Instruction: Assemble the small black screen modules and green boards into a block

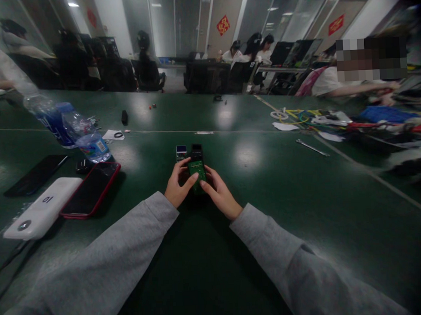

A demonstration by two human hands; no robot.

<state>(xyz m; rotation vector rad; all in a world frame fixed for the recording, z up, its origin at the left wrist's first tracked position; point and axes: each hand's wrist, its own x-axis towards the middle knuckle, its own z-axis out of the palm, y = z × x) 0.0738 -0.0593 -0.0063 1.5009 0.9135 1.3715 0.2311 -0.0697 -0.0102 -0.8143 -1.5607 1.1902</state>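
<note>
Green board (197, 166) is right between your left hand (177, 187) and right hand (221, 193).
Its long side points away from you, and both hands are about as near. They pinch it by its sides, thumbs on its face. A small screen (181, 149) sits just past it, a bit left.

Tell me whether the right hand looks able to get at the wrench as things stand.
Probably yes: only green tabletop seems to lie between the right hand and the wrench, though it would first have to leave the circuit board.
</note>
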